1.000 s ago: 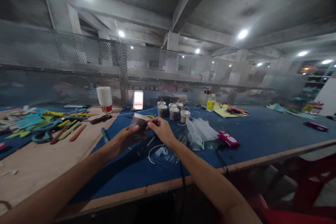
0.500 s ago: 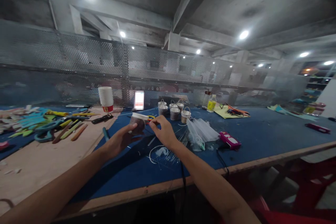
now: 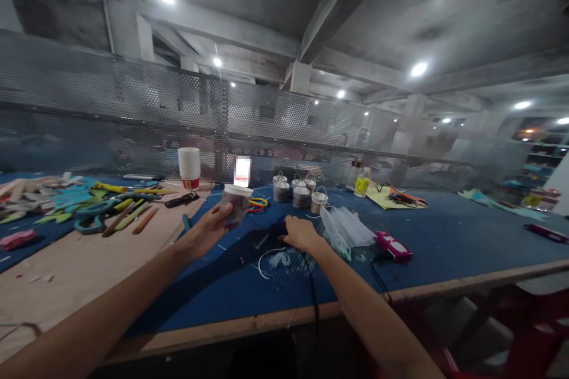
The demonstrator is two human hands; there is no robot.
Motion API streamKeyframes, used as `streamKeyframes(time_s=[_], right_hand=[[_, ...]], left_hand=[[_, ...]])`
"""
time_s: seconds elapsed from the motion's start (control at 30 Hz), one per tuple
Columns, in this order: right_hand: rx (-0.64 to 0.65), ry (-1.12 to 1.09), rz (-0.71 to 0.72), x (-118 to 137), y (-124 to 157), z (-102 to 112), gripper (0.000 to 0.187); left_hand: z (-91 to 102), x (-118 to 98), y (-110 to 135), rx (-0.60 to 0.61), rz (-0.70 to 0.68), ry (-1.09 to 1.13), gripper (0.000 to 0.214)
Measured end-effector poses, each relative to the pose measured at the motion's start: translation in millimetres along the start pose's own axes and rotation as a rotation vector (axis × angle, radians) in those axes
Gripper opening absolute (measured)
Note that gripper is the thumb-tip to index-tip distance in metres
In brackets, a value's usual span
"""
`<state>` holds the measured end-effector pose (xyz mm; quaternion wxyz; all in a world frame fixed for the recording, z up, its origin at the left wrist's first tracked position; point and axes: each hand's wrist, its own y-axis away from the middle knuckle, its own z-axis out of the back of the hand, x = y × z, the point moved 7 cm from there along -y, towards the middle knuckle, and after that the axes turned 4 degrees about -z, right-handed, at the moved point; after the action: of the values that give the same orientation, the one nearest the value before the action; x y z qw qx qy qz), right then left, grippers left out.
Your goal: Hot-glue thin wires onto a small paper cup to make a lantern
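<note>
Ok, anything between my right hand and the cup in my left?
Only a dark object at your right hand, on the side facing the cup. The yellow-and-red loops lie farther back; nothing else visible intervenes.

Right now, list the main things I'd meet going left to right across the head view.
Pink lump, orange stick, stack of paper cups, white-rimmed cup in the left hand, right hand, translucent plastic, magenta-and-white device, dark magenta object.
</note>
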<state>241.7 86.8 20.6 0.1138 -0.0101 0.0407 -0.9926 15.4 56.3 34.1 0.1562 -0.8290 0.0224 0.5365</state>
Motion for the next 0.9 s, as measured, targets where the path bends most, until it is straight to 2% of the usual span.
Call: streamKeyframes(time_s=[0.17, 0.33, 0.43, 0.57, 0.63, 0.8, 0.9], right_hand=[[-0.028, 0.011, -0.016, 0, 0, 0, 0.037], [-0.138, -0.061, -0.078, -12, 4, 16, 0.033], [-0.197, -0.336, -0.108, -24, 2, 27, 0.026], [-0.244, -1.041, -0.064, -30, -3, 33, 0.026], [-0.254, -1.253, -0.021, -25, -2, 34, 0.033], [-0.13, -1.602, 0.16, 6, 9, 35, 0.046], [-0.116, -1.6, 0.191, 18, 18, 37, 0.048]], left_hand=[[1.5, 0, 0, -0.003, -0.003, 0.047, 0.033], [4.8, 0, -1, 0.007, 0.001, 0.095, 0.027], [8.3, 1, -2, -0.021, 0.031, 0.134, 0.025], [7.6, -1, -1, -0.051, 0.066, 0.175, 0.025], [6.0, -2, 1, -0.066, 0.081, 0.192, 0.024], [2.2, -1, 3, -0.066, 0.105, 0.198, 0.024], [1.3, 2, 2, -0.044, 0.111, 0.167, 0.029]])
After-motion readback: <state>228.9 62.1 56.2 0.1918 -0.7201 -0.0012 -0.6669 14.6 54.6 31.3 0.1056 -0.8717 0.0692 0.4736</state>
